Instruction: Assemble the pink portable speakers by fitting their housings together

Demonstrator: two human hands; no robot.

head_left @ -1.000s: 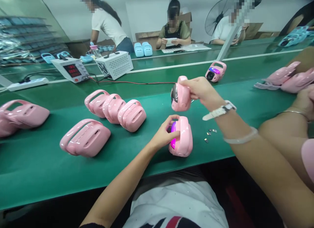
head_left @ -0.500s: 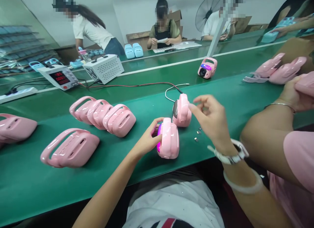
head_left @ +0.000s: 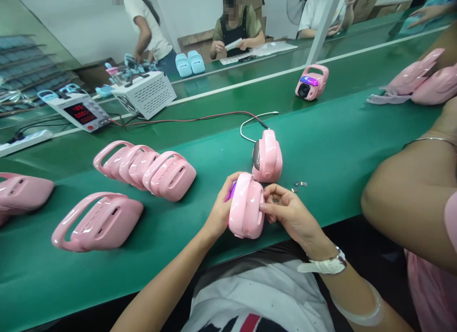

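Note:
A pink portable speaker with a handle and a lit purple front is gripped from its front side by my left hand. My right hand is closed in a pinch against the speaker's back; whatever lies between the fingertips is too small and hidden to name. Just behind stands a second pink speaker with a dark front, and a red-and-black cable runs to it. Small memory cards lie on the green mat to the right of the speakers.
Several pink speakers stand at the left. A power supply and a grey metal box sit behind them. One lit speaker stands farther back. A co-worker's arm reaches in at right, near more pink speakers.
My right hand has moved down and left from beside the rear speaker to the back of the held one. The held speaker has turned slightly, showing more of its back.

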